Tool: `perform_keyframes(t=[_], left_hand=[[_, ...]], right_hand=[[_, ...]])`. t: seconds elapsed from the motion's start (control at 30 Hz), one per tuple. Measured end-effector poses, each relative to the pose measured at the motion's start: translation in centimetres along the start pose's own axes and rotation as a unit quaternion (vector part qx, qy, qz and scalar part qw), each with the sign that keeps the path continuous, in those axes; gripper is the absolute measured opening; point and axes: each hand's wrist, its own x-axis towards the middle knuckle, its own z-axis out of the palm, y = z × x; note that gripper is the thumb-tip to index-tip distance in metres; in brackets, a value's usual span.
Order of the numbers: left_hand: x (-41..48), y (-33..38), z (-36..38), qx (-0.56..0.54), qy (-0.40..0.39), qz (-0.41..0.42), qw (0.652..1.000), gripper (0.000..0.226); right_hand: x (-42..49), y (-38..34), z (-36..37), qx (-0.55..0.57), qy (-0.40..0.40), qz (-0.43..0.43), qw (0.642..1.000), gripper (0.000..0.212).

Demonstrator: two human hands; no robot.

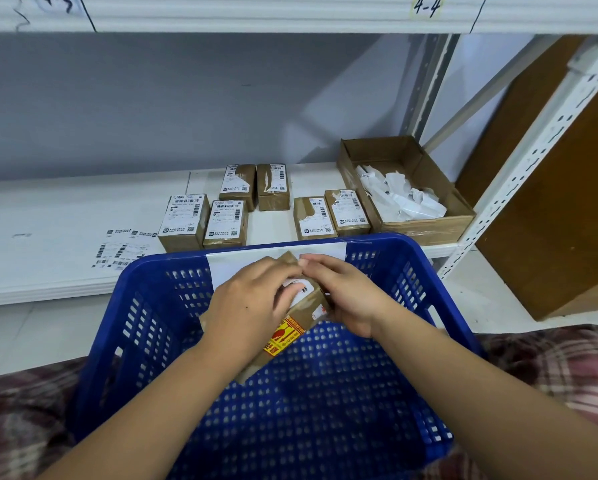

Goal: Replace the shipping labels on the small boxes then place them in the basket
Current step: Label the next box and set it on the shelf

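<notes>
So we've got one small box (302, 315) held up over the blue basket (145, 306), above its far half and tilted so one corner points away from us; we can't tell whether its lower end touches the basket floor. Our left hand (252, 303) is curled over the box from the left, fingers wrapped onto the top face where a white label (301, 287) shows. Our right hand (346, 292) grips the right side, its fingertips pinching at the box's far corner, right up against the left fingertips. There's a yellow and red sticker (283, 336) on the box face nearest us, peeking out between the two wrists. The basket's far rim has a white strip (242, 263) stuck across it. Just beyond that rim, on the white shelf (48, 244), sit six more small boxes (225, 223) in pairs, all taped brown cardboard with printed labels on top, a couple of them partly torn. Off the basket's far-left corner a few loose label sheets (124, 249) lie flat on the shelf. Beyond the far-right corner there's an open cardboard carton (425, 226) holding crumpled white paper scraps (401, 195). Right of the basket a perforated white upright (533, 157) runs up, with a brown board (567, 202) behind it. Plaid cloth (550, 358) shows on both sides of the basket's near end. Way above the basket, the upper shelf edge carries a handwritten "4-4" tag (427, 6).
</notes>
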Motion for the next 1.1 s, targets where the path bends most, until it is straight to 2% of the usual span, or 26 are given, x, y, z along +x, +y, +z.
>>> perform_keyframes(t=[0.13, 0.27, 0.5, 0.7, 0.9, 1.0, 1.1], left_hand=[[-0.1, -0.4, 0.4, 0.060, 0.013, 0.014, 0.998, 0.031], [0.0, -0.4, 0.5, 0.042, 0.040, 0.017, 0.998, 0.029], [-0.1, 0.0, 0.7, 0.008, 0.029, 0.065, 0.997, 0.026], [-0.1, 0.0, 0.6, 0.016, -0.016, 0.079, 0.997, 0.027], [-0.2, 0.3, 0.3, 0.054, -0.005, 0.096, 0.994, 0.021], [-0.2, 0.5, 0.2, 0.031, 0.003, 0.096, 0.995, 0.019], [-0.3, 0.6, 0.2, -0.021, 0.001, 0.083, 0.996, 0.008]], right_hand=[[-0.3, -0.2, 0.0, 0.022, -0.048, 0.015, 0.998, 0.034], [-0.3, -0.4, -0.3, 0.055, -0.068, 0.040, 0.995, 0.037], [0.0, -0.3, -0.2, 0.031, -0.034, 0.033, 0.998, 0.035], [0.4, -0.1, -0.2, -0.002, -0.031, 0.030, 0.999, 0.037], [0.4, -0.4, -0.7, -0.041, -0.038, 0.020, 0.998, 0.035], [0.5, -0.6, -1.0, -0.048, -0.045, 0.025, 0.998, 0.034], [0.6, -1.1, -1.6, -0.036, -0.051, 0.030, 0.998, 0.034]])
